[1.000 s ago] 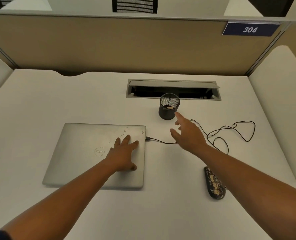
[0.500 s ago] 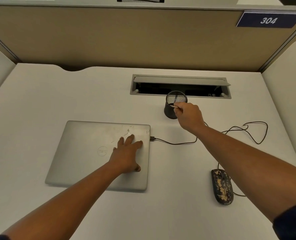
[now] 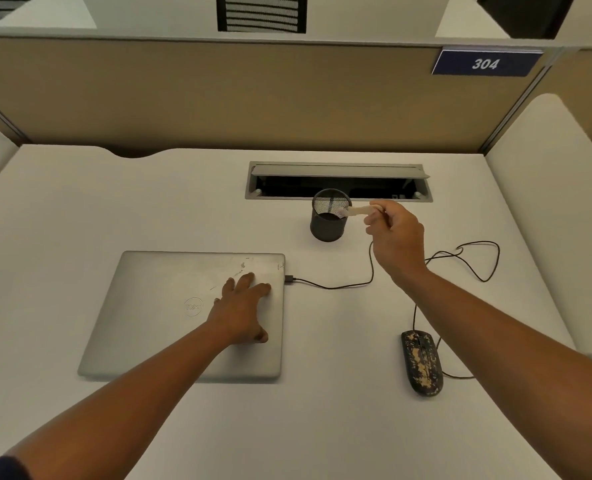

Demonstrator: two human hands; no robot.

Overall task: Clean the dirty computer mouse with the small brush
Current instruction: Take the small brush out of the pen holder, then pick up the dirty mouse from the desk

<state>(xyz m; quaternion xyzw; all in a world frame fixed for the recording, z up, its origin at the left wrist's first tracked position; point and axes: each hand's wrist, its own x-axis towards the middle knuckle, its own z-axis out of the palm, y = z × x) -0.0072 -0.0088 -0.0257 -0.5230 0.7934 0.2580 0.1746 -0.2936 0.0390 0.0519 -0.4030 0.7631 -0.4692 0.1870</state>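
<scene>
A black wired mouse blotched with tan dirt lies on the white desk at the front right. My right hand is raised behind it, fingers pinched on a small pale brush whose bristle end points left over the rim of a black mesh cup. My left hand rests flat, fingers spread, on the lid of a closed silver laptop to the left.
The mouse's black cable loops across the desk right of my arm and plugs into the laptop's right side. An open cable hatch is set into the desk behind the cup. Beige partitions wall the desk at the back and sides.
My right hand reached into the mesh cup, took hold of the small brush and has drawn it up and out to the right. My left hand stayed on the laptop.
</scene>
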